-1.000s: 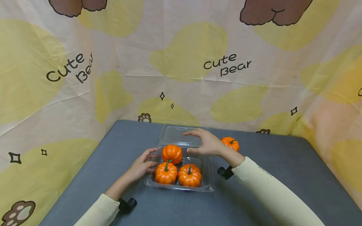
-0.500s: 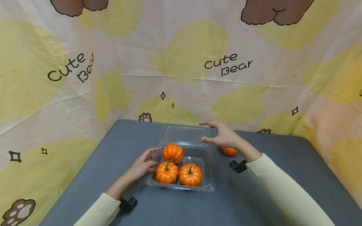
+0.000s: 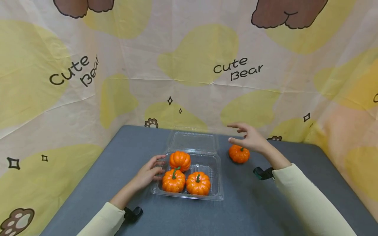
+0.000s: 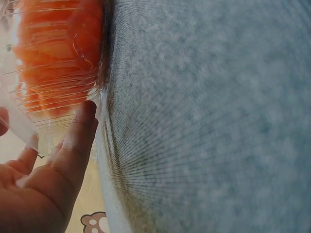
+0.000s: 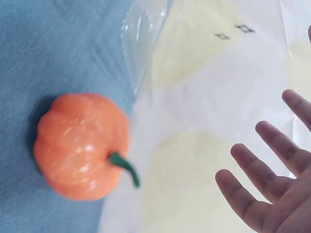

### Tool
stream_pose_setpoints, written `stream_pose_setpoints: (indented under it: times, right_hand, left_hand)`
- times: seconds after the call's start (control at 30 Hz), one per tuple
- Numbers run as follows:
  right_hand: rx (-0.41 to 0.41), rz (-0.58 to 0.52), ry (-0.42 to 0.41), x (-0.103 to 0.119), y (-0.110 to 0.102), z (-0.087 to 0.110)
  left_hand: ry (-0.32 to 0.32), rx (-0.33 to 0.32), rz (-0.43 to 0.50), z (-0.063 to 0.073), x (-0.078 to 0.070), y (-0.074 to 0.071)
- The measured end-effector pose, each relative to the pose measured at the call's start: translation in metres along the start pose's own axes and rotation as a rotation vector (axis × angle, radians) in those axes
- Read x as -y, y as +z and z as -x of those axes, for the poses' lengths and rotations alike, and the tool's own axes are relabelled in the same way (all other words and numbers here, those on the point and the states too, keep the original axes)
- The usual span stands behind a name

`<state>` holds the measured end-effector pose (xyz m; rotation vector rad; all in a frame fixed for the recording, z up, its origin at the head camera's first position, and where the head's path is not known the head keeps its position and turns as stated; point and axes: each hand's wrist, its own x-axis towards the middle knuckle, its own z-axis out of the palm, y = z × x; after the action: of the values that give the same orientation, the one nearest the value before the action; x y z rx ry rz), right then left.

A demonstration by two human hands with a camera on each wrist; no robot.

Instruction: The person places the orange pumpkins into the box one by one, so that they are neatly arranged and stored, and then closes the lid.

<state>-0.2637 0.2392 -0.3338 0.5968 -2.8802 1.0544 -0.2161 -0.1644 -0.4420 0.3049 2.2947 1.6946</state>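
A clear plastic clamshell box (image 3: 217, 177) sits on the table with its lid (image 3: 193, 141) folded back. Inside are three small orange pumpkins: one at the back left (image 3: 180, 160), one at the front left (image 3: 173, 181) and one at the front right (image 3: 198, 183). My left hand (image 3: 147, 172) rests its extended fingers (image 4: 73, 145) against the box's left wall. To the right of the box, a fourth orange pumpkin (image 3: 239, 154) with a green stem stands on the table. Just above and behind it hovers my right hand (image 3: 251, 137), fingers spread and holding nothing.
A grey-blue cloth covers the table (image 3: 183, 216). Behind and at both sides hangs a printed fabric backdrop (image 3: 192, 65), meeting the table's back edge just beyond the lid.
My right hand has moved rightward from over the box to above the pumpkin outside it. My left hand and the pumpkins have stayed in place.
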Motion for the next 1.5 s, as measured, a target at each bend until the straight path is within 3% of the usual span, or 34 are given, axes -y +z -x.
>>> stream_pose_setpoints:
  times: [0.47,0.77,1.17,1.5]
  right_hand:
    - [-0.041,-0.102,0.087,-0.049,-0.005,0.02]
    - [-0.009,-0.121,0.221,-0.073,0.009,0.029]
    - [0.014,-0.15,0.271,-0.094,0.029,0.03]
    - [0.007,-0.174,0.29,-0.097,0.036,0.028]
  left_hand:
    - [0.011,0.012,-0.012,0.002,0.001,-0.001]
    - [0.012,0.012,-0.01,0.0,0.002,-0.002]
    - [0.024,0.014,-0.003,-0.002,0.005,-0.002]
    - [0.039,0.026,0.006,-0.001,0.004,-0.001]
